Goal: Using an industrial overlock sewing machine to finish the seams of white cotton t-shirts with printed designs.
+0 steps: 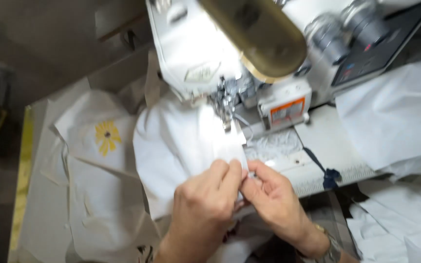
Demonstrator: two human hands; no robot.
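Observation:
My left hand and my right hand meet at the near edge of a piece of white fabric. Both pinch the cloth between thumb and fingers. The fabric runs up from my fingers to the presser foot and needle of a white industrial sewing machine, where it is brightly lit. A watch sits on my right wrist. The cloth under my palms is hidden.
A white garment with a yellow flower print lies on a heap at the left. More white fabric is piled at the right and lower right. A dark blue strap hangs off the machine bed. A brass-coloured round lamp shade hangs overhead.

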